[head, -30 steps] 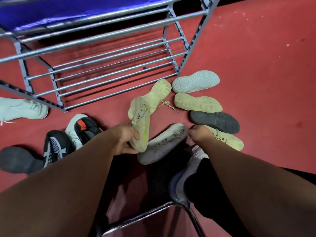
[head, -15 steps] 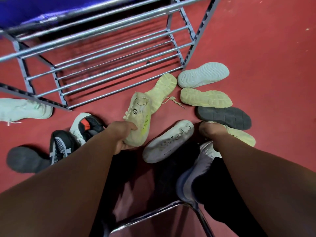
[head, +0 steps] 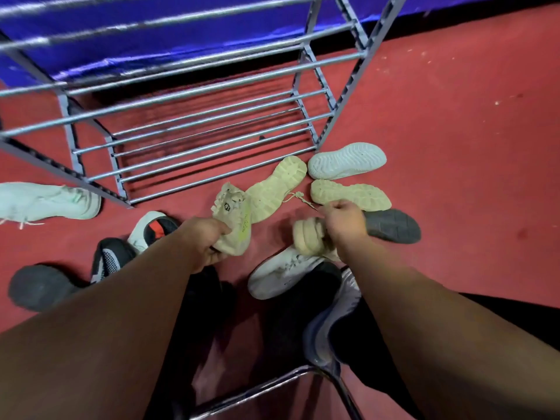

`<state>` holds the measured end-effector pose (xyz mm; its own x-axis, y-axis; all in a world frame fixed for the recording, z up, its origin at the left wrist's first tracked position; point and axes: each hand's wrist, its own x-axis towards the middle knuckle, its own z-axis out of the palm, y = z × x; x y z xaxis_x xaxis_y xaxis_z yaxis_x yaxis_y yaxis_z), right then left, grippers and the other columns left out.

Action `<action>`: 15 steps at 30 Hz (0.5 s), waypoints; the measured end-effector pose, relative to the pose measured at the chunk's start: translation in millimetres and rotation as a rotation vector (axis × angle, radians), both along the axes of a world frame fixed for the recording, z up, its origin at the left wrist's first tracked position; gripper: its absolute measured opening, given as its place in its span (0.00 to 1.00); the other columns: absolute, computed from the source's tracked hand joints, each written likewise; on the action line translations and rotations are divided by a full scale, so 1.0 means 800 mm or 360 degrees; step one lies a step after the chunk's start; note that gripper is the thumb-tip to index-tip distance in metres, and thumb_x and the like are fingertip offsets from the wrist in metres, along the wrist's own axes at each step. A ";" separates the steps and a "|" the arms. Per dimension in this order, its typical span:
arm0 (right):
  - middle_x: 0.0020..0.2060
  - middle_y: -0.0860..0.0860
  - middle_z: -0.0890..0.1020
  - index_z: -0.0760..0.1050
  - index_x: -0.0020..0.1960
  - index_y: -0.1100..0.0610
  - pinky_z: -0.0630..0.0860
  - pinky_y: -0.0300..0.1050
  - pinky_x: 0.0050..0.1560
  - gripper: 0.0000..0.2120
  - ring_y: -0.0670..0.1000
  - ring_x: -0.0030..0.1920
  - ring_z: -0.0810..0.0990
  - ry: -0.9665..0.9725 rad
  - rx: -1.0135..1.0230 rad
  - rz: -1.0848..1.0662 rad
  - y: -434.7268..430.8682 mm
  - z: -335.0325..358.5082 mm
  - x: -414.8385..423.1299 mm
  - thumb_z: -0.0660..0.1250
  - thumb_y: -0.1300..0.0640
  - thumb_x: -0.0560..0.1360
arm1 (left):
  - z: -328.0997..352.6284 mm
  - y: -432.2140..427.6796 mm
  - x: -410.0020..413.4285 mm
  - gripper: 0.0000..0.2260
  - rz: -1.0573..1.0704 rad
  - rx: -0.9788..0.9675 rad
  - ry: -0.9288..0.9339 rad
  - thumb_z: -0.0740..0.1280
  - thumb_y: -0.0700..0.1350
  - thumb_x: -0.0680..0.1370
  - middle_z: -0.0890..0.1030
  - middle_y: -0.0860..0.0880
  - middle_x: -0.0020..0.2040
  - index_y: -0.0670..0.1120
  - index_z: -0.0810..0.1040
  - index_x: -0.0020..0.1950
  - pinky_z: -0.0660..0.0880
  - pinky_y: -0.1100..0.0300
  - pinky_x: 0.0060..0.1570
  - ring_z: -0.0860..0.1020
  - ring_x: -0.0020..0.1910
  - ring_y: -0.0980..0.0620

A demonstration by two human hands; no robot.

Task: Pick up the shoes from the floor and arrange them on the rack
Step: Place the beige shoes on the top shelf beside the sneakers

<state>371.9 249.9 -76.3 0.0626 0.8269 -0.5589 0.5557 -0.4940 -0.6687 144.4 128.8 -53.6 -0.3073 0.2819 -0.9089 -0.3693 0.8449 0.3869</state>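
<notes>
Red floor (head: 454, 131): left hand (head: 204, 242) grips a cream sneaker (head: 235, 221), right hand (head: 345, 225) clutches a beige shoe (head: 306, 237) (blurred).

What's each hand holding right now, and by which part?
Left hand grips the cream shoe with the yellow stripe at its near end, away from the laces. Right hand grips a second cream shoe, sole showing; blur hides where.

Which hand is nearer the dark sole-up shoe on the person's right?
Right. The right hand, gripping a cream shoe, overlaps one end of the dark shoe; the left hand holds a cream sneaker farther off, across the pile.
</notes>
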 end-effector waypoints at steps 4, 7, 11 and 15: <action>0.31 0.49 0.81 0.80 0.45 0.54 0.75 0.42 0.35 0.02 0.48 0.31 0.77 0.0238 -0.0430 0.0812 -0.040 0.016 -0.055 0.73 0.58 0.75 | 0.000 -0.018 -0.009 0.10 0.0001 -0.0067 -0.0017 0.66 0.39 0.80 0.84 0.40 0.54 0.40 0.77 0.61 0.78 0.55 0.34 0.82 0.45 0.45; 0.34 0.54 0.83 0.80 0.51 0.57 0.75 0.42 0.32 0.03 0.50 0.28 0.77 0.0306 -0.0676 0.0847 -0.060 -0.004 -0.062 0.71 0.58 0.78 | 0.001 -0.031 -0.014 0.08 -0.0083 -0.0096 -0.0042 0.66 0.38 0.80 0.84 0.40 0.53 0.41 0.78 0.59 0.80 0.55 0.37 0.83 0.47 0.45; 0.35 0.60 0.79 0.77 0.48 0.61 0.78 0.50 0.30 0.06 0.55 0.29 0.77 -0.0063 -0.0745 0.0515 -0.083 -0.048 -0.030 0.65 0.59 0.80 | -0.003 -0.042 -0.019 0.08 -0.0162 -0.0172 -0.0078 0.65 0.38 0.81 0.84 0.41 0.53 0.41 0.77 0.60 0.80 0.55 0.36 0.82 0.46 0.47; 0.40 0.61 0.81 0.76 0.52 0.65 0.79 0.53 0.42 0.11 0.58 0.36 0.80 -0.0406 -0.1132 0.0689 -0.114 -0.069 -0.021 0.61 0.57 0.79 | -0.010 -0.053 -0.028 0.08 -0.0139 -0.0217 -0.0110 0.66 0.37 0.80 0.84 0.42 0.51 0.41 0.77 0.59 0.80 0.55 0.36 0.82 0.45 0.47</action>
